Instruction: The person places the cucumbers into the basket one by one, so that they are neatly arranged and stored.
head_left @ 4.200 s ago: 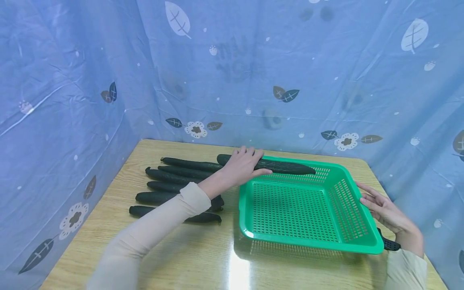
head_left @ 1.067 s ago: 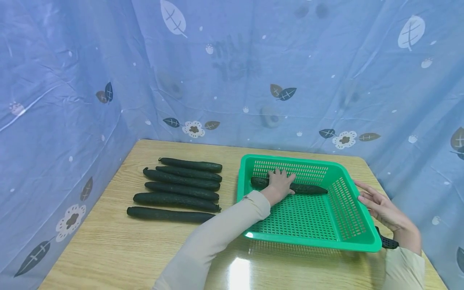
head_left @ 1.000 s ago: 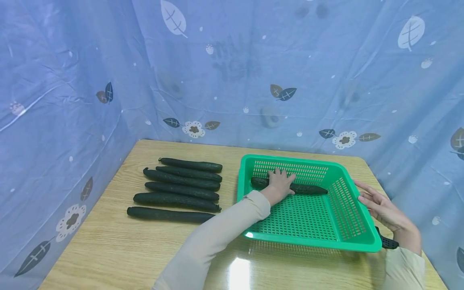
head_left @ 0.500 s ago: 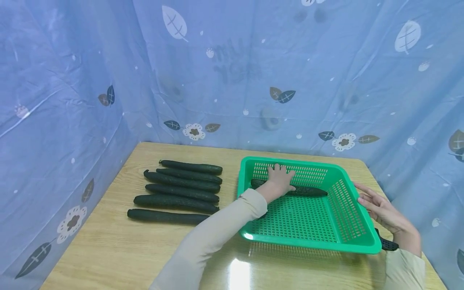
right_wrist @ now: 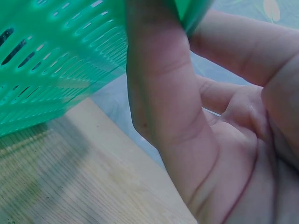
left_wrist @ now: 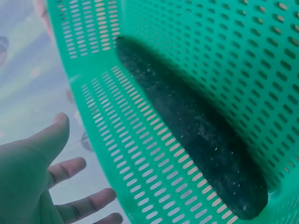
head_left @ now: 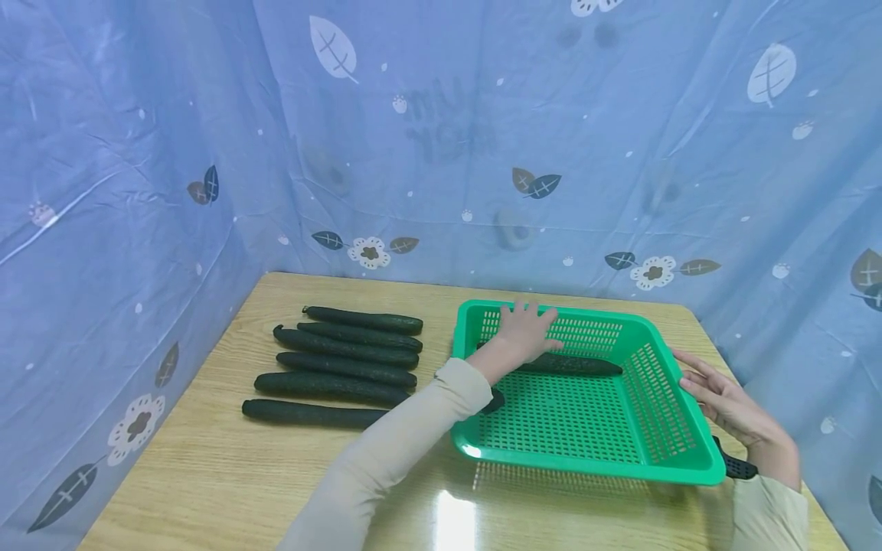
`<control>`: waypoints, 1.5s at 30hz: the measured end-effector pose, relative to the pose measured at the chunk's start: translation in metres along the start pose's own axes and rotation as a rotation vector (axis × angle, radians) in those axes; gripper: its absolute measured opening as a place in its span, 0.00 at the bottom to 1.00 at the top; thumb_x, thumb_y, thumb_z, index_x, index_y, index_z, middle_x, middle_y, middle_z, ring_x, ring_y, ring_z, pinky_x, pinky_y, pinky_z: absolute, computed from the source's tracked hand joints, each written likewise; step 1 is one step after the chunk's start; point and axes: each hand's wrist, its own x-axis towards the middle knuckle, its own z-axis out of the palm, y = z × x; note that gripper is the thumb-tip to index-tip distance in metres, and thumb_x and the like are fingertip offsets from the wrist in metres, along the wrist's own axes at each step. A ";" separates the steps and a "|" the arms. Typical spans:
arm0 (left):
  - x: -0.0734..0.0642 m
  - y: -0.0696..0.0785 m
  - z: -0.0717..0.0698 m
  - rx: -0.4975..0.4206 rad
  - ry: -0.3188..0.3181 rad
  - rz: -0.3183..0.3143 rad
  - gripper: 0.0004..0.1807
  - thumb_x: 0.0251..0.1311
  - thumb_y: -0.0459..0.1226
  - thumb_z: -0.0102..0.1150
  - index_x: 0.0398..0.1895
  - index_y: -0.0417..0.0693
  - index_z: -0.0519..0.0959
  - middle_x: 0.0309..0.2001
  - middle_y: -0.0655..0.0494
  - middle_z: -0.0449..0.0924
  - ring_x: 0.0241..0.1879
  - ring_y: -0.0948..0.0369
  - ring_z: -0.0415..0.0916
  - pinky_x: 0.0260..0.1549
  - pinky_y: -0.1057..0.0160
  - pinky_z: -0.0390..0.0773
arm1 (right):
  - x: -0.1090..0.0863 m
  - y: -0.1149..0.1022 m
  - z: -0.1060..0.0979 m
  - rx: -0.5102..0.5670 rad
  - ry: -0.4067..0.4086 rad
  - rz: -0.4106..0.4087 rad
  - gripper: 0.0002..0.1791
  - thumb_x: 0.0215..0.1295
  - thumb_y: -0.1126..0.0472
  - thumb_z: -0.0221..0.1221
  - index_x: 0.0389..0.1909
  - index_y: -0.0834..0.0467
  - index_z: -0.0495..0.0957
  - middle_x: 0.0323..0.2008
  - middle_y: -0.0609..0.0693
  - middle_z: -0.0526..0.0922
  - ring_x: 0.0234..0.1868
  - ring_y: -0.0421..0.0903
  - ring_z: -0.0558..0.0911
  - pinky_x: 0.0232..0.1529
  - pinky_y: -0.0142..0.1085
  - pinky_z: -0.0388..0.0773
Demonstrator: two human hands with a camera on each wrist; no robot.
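Observation:
My left hand [head_left: 521, 335] hovers with spread fingers over the back of a green plastic basket [head_left: 565, 468], holding nothing. Below it a dark green cucumber [head_left: 579, 366] lies along the back wall of the basket, its left part hidden behind the hand and wrist. In the left wrist view, a visible gap separates the fingers from the cucumber [left_wrist: 191, 123]. My right hand [head_left: 732, 402] grips the basket's right rim between thumb and fingers. The right wrist view shows the thumb against the basket's edge [right_wrist: 196, 18].
Several more cucumbers [head_left: 347, 346] lie roughly parallel on the wooden table [head_left: 207, 467], left of the basket. The nearest one is partly covered by the left sleeve. A blue patterned curtain [head_left: 427, 153] hangs behind the table and along its sides.
The left hand carried a cucumber from above the basket's back rim down into it, then let go and rose slightly. The right hand stays on the rim.

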 end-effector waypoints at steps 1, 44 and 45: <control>-0.001 -0.001 -0.001 -0.005 0.006 0.002 0.32 0.60 0.64 0.40 0.66 0.69 0.57 0.63 0.57 0.63 0.64 0.52 0.58 0.57 0.50 0.65 | 0.000 0.000 0.000 0.000 0.000 0.001 0.32 0.72 0.75 0.29 0.72 0.59 0.33 0.55 0.49 0.72 0.49 0.45 0.79 0.40 0.38 0.80; -0.088 -0.051 -0.026 -0.161 0.285 0.080 0.27 0.61 0.63 0.39 0.59 0.67 0.65 0.52 0.59 0.67 0.52 0.54 0.62 0.51 0.52 0.64 | -0.005 -0.007 0.004 -0.421 0.149 0.108 0.30 0.73 0.69 0.38 0.73 0.57 0.42 0.49 0.38 0.72 0.46 0.33 0.76 0.41 0.31 0.77; -0.090 -0.054 -0.025 -0.168 0.286 0.077 0.27 0.61 0.63 0.39 0.59 0.66 0.65 0.52 0.59 0.67 0.52 0.54 0.62 0.51 0.52 0.64 | -0.006 -0.007 0.004 -0.431 0.152 0.104 0.30 0.73 0.70 0.38 0.72 0.58 0.43 0.51 0.36 0.71 0.48 0.31 0.76 0.42 0.30 0.77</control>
